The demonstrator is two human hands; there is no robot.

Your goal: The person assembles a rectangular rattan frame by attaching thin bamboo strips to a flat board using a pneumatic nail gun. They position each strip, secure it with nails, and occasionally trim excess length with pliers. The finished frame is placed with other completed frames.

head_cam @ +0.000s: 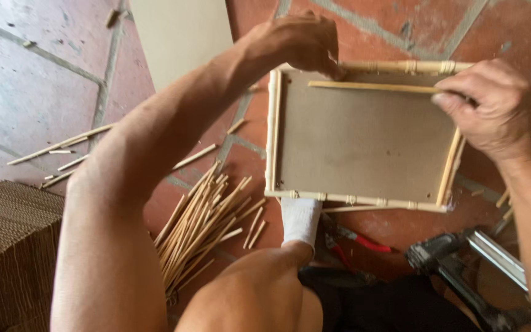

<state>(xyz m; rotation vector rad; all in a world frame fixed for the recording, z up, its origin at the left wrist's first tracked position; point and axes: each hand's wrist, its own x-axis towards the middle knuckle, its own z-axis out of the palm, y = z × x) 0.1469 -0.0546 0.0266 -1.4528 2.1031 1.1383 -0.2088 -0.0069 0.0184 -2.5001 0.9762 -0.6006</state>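
Red tiled floor (38, 92) with grey grout carries the work, seen from my head camera. My left hand (296, 40) is curled closed over the far left corner of a bamboo-edged tray (364, 141), which lies flat on the floor with its brown board base facing up. My right hand (493, 107) pinches one end of a thin bamboo strip (373, 86) laid across the board just inside the far rail. A bundle of bamboo sticks (201, 227) lies left of the tray, red-handled pliers (357, 237) and a black nail gun (462, 258) near its front edge, corrugated cardboard (7, 246) at far left.
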